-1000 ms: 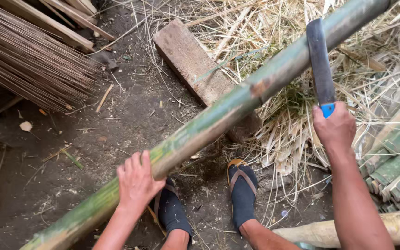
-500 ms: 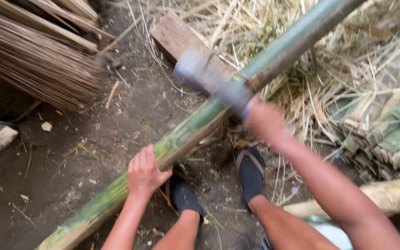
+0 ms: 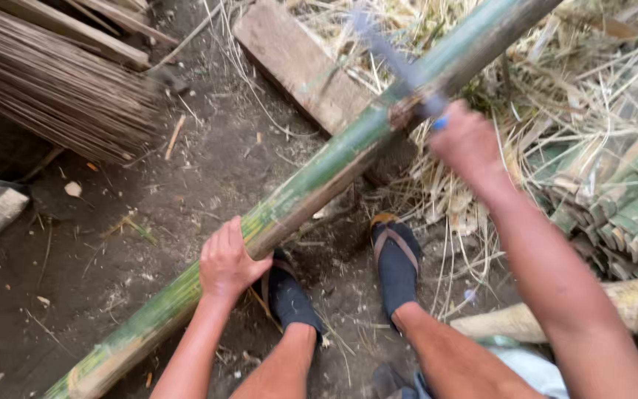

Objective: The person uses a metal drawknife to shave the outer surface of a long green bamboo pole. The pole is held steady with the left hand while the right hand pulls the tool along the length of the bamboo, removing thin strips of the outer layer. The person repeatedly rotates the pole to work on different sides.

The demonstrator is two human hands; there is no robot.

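A long green bamboo pole (image 3: pixel 319 177) runs diagonally from the lower left to the upper right, resting on a wooden block (image 3: pixel 297 66). My left hand (image 3: pixel 227 258) presses down on the pole's lower part. My right hand (image 3: pixel 470 144) grips a blue-handled chopping knife (image 3: pixel 393 63), whose blurred blade lies against the pole at a brown notch just above the hand. My two feet in dark socks and sandals (image 3: pixel 396 258) stand below the pole.
A bundle of thin brown sticks (image 3: pixel 53 89) lies at the upper left. Split green bamboo strips (image 3: pixel 629 199) are stacked at the right. Dry straw covers the ground at the upper right. A pale thick pole (image 3: pixel 629 307) lies at the lower right.
The knife went from raised upright above the pole, swung down and left in a blur, and now its blade meets the pole. My left hand kept hold of the pole.
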